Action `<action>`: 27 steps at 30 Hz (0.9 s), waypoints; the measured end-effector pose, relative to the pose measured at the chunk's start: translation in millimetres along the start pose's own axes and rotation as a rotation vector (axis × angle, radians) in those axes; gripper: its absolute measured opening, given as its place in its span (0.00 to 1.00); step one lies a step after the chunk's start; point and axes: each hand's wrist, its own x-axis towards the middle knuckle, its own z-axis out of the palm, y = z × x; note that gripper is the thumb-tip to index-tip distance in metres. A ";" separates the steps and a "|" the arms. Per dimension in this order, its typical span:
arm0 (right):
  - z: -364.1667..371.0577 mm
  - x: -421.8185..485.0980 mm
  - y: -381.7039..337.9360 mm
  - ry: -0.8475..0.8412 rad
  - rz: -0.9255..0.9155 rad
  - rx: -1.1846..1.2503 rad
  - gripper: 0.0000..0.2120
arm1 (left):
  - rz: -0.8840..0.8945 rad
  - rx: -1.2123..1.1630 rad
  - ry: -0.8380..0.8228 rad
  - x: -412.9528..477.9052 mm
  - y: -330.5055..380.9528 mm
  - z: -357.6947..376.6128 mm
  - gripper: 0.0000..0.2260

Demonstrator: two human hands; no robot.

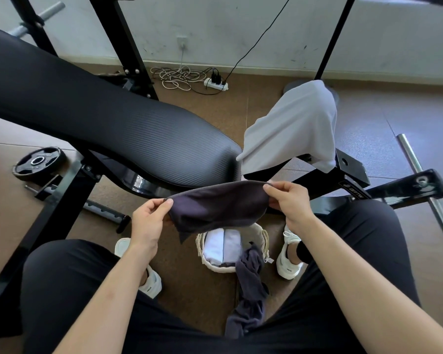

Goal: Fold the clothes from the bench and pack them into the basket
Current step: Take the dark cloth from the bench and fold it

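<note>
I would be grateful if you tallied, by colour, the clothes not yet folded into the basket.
Dark grey: 2 (held garment, pinched by left hand and right hand; loose garment trailing over the basket rim)
Light grey: 1 (draped garment on the bench frame)
Total: 3

Soft, even daylight is brightest on the wall [215, 26] at top. A dull sheen lies on the bench [118, 123]. Wide-angle distortion bends the edges; detail is slightly soft.
</note>
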 end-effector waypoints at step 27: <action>59.7 -56.6 19.6 -0.378 -0.224 -0.243 0.08 | 0.139 0.121 -0.238 -43.2 3.9 54.8 0.08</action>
